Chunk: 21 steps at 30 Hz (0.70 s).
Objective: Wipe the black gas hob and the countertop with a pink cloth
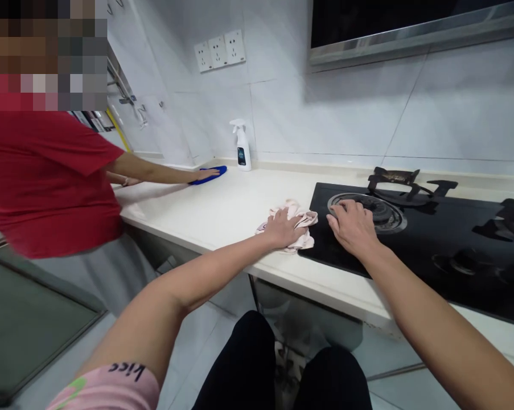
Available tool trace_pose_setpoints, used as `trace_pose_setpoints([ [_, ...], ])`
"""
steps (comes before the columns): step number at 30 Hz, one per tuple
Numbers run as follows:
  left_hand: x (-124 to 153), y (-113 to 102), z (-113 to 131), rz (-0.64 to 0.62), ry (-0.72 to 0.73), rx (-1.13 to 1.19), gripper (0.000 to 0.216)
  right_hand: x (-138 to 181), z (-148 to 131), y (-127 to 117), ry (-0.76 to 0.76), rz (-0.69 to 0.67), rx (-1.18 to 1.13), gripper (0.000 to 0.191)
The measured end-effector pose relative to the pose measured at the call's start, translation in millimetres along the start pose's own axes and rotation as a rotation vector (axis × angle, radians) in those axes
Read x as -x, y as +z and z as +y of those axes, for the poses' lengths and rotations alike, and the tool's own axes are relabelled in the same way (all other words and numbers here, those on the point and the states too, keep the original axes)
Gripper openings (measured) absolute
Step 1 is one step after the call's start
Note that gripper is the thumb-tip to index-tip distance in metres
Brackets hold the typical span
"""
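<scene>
My left hand (281,228) presses on a crumpled pale pink cleaning cloth (304,236), its fingers bent into the folds. The cloth lies on the white countertop (239,210) at the left edge of the black gas stove (346,247). Over the near side of the left burner (387,216) is my right hand (354,225), fingers apart and holding nothing. Whether its fingertips touch the burner ring, I cannot tell. A black pan support (395,177) sits at the back of the stove, off the burner.
A white spray bottle (242,149) stands against the tiled wall. At left, a person in a red shirt (47,165) rests a hand (209,174) on a blue cloth (203,180). A dark range hood (414,34) overhangs the stove. Wall sockets (219,51) are above the counter.
</scene>
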<state>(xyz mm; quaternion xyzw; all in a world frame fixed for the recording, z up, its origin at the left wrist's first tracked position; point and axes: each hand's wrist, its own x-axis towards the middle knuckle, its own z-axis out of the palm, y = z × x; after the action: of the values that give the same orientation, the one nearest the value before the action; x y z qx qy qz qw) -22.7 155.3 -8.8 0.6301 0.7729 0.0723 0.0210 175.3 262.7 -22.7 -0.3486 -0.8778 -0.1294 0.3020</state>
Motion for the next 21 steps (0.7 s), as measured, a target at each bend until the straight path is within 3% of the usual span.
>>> trace_pose_setpoints([
  [5,50,-8,0,-0.059,0.058,0.051,0.066,13,-3,-1,-0.032,0.018,0.011,0.038],
  [9,85,-9,-1,-0.031,0.095,0.067,0.068,29,-7,-12,-0.024,0.036,-0.022,0.037],
  [15,130,7,2,0.163,0.182,0.041,0.063,76,5,-27,0.042,0.087,-0.099,0.037],
  [21,146,31,12,0.348,0.254,0.042,0.063,112,27,-31,0.14,-0.024,-0.078,0.04],
])
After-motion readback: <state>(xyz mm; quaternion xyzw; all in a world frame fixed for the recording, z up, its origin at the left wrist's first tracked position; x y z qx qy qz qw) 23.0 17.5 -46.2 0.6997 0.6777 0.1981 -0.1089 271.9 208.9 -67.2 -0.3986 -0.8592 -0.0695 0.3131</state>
